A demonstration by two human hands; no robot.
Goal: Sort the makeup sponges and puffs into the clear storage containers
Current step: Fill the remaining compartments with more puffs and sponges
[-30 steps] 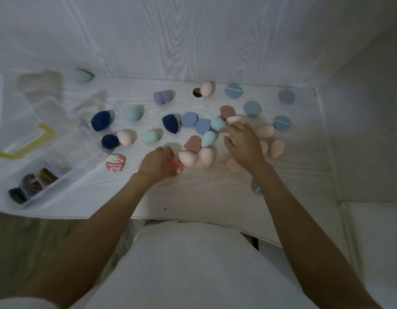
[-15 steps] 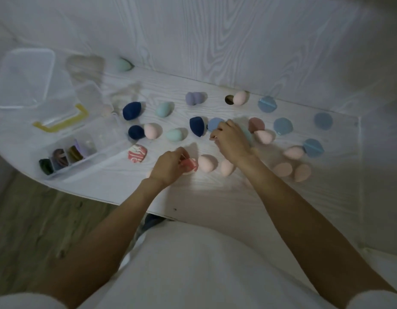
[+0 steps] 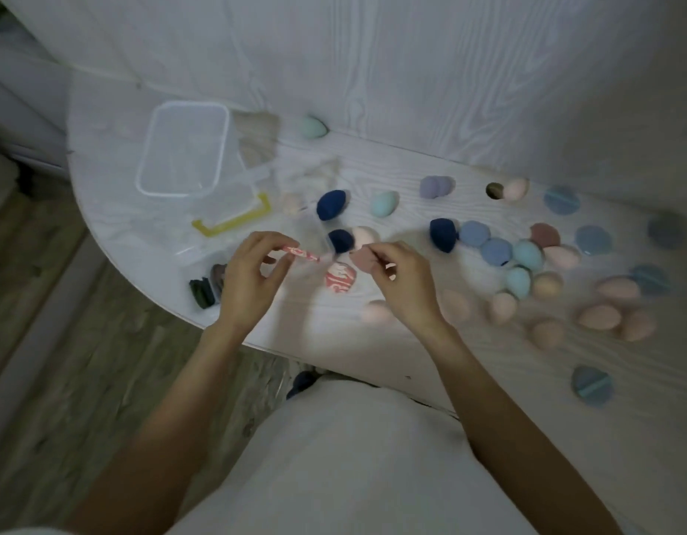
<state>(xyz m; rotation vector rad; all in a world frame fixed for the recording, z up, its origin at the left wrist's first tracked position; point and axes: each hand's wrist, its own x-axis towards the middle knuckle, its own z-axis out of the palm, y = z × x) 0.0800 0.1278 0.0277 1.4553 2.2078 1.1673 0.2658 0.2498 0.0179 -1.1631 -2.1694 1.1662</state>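
While pinched edge-on in left hand [image 3: 253, 276], marbled puff [image 3: 300, 253] liable to slip short of divided container [image 3: 218, 264]; right hand [image 3: 401, 281] closed on mauve sponge [image 3: 363, 258]

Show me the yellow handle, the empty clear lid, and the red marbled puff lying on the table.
yellow handle [image 3: 234, 222]: head view, middle of its long bar
clear lid [image 3: 183, 148]: head view, centre panel
red marbled puff [image 3: 340, 278]: head view, centre

Both forearms were bare from wrist to elbow; no rings, watch or bracelet were visible on the left hand [image 3: 253, 276] or the right hand [image 3: 401, 281]. The torso was covered by a plain, pale off-white garment [image 3: 357, 457] without print or visible fastenings. Fingernails were too blurred to assess.
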